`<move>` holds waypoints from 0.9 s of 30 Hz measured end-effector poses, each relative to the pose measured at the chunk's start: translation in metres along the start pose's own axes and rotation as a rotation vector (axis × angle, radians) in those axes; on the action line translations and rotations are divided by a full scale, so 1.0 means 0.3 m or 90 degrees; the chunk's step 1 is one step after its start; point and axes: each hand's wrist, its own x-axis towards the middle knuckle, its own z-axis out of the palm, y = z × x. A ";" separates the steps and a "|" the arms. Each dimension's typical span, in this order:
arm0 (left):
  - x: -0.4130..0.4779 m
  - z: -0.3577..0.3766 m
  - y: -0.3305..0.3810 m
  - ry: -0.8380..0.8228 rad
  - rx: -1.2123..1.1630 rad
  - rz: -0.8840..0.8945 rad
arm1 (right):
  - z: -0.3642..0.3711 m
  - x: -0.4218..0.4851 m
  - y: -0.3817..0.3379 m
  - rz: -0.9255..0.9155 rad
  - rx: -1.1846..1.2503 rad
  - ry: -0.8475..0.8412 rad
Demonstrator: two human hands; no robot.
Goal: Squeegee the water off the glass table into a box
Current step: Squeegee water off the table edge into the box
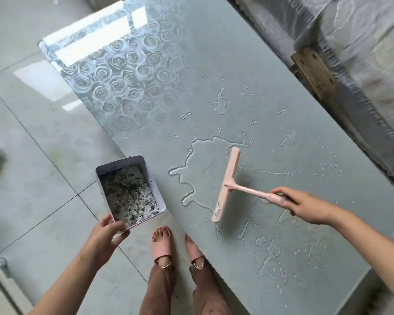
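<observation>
The right hand [305, 205] grips the end of the pink squeegee's [227, 183] handle, fingers curled round it. The T-shaped tool lies out over the glass desk [214, 64], its handle pointing back toward the person. Its long blade runs along the right side of the largest puddle [205, 169], the near end of the blade closest to the desk's near edge. More water lies in smaller pools, streaks and drops across the near and right parts of the glass, and one separate pool sits farther up the middle.

The left hand [105, 235] holds the open rectangular box [121, 163] by its near corner, thumb over the rim and fingers underneath. The box hangs over the floor [43, 178], beside the desk's near edge and level with the puddle. Its right corner comes up to the glass, though whether it touches cannot be told from this angle. Dark specks and grime cover the box's bottom.

The far left part of the desk bears a rose pattern [123, 80] with bright window reflections on it. Two feet in pink sandals [162, 246] stand on the pale tiles close to the edge. Beyond the desk's far side lie a wooden block [312, 71] and clear plastic sheeting [362, 53]
</observation>
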 end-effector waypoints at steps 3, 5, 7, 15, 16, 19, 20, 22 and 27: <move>0.014 -0.011 -0.058 0.046 -0.056 -0.010 | -0.071 0.069 0.002 -0.033 -0.092 -0.014; 0.016 -0.011 -0.093 0.073 -0.095 -0.023 | -0.123 0.122 -0.008 -0.051 -0.155 -0.017; 0.025 -0.007 -0.127 0.097 -0.102 -0.032 | -0.173 0.170 -0.018 -0.081 -0.192 -0.002; 0.120 0.064 -0.242 0.157 -0.100 -0.074 | -0.236 0.343 -0.055 -0.174 -0.326 0.086; 0.130 0.076 -0.253 0.157 -0.115 -0.078 | -0.226 0.363 -0.068 -0.186 -0.337 0.081; 0.151 0.102 -0.276 0.167 -0.140 -0.082 | -0.194 0.395 -0.117 -0.234 -0.339 0.103; 0.156 0.105 -0.285 0.172 -0.142 -0.075 | -0.179 0.402 -0.137 -0.256 -0.342 0.116; 0.160 0.101 -0.304 0.178 -0.140 -0.067 | -0.141 0.419 -0.184 -0.294 -0.347 0.117; 0.158 0.095 -0.307 0.173 -0.135 -0.068 | -0.083 0.437 -0.283 -0.335 -0.344 0.099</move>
